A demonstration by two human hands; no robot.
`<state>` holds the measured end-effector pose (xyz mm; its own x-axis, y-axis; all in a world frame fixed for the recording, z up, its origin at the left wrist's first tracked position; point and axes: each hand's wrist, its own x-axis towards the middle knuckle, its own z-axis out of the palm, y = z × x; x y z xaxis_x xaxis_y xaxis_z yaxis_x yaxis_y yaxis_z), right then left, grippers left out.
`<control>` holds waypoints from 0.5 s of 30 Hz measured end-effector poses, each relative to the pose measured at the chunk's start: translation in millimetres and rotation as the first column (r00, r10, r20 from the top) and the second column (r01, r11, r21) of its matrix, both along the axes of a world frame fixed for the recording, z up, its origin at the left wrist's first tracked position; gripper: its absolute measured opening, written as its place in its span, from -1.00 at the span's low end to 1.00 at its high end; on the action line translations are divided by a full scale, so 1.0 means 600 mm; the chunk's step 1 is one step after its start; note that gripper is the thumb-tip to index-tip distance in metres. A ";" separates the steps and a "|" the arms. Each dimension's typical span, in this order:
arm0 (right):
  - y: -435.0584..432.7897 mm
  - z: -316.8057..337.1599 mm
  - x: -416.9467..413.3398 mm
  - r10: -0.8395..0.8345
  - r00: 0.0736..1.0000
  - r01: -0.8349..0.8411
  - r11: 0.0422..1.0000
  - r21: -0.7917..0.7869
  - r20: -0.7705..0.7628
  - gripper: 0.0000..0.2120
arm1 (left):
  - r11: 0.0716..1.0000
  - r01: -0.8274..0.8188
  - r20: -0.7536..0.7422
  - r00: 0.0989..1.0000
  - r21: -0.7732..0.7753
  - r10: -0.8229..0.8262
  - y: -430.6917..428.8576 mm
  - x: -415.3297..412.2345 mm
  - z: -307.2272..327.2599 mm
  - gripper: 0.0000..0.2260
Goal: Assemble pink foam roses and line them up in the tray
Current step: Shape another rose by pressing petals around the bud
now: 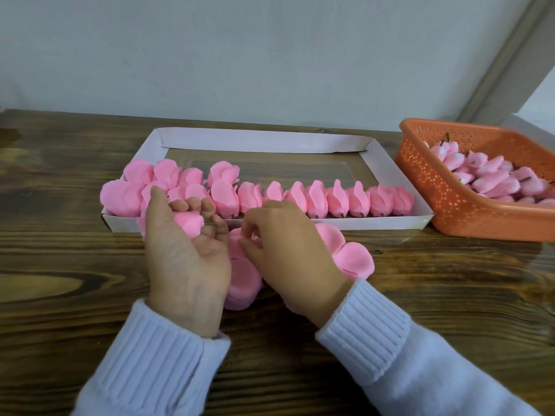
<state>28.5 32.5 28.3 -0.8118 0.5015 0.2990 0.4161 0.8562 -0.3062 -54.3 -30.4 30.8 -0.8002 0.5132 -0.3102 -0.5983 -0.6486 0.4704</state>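
Observation:
A white cardboard tray (387, 163) lies on the wooden table, with a row of several pink foam roses (315, 201) along its near wall, stems toward me. More roses crowd its left end. My left hand (183, 250) is palm up in front of the tray, fingers curled around a pink rose bud (189, 222) whose short green stem points right. My right hand (288, 253) pinches the top sheet of a stack of flat pink petal pieces (243, 274) lying on the table. Most of that stack is hidden under my hands; petals stick out at the right (354, 259).
An orange perforated plastic basket (435, 190) holding several pink buds with stems stands at the right, touching the tray's corner. A pale wall rises behind the table. Bare dark wood (60, 265) spreads to the left and in front.

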 end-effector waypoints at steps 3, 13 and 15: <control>0.002 0.011 0.004 -0.020 0.985 -0.024 0.968 -0.249 -0.171 -0.91 | 0.978 0.084 -0.072 0.995 0.191 -0.072 -0.006 0.005 0.011 -0.61; 0.043 0.051 0.082 -0.485 0.799 -0.492 -0.187 -0.851 -0.355 -0.81 | 0.959 0.250 -0.342 0.920 0.135 -0.191 -0.008 0.029 0.018 -0.63; 0.052 0.047 0.100 -0.543 0.741 -0.579 -0.220 -0.785 -0.395 -0.72 | 0.949 0.293 -0.434 0.874 0.113 -0.218 -0.006 0.037 0.015 -0.61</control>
<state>88.5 63.9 56.7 -0.7907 0.5728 -0.2160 -0.2911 -0.6622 -0.6905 -31.9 -34.0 39.9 -0.6691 0.7320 0.1284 -0.5306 -0.5915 0.6071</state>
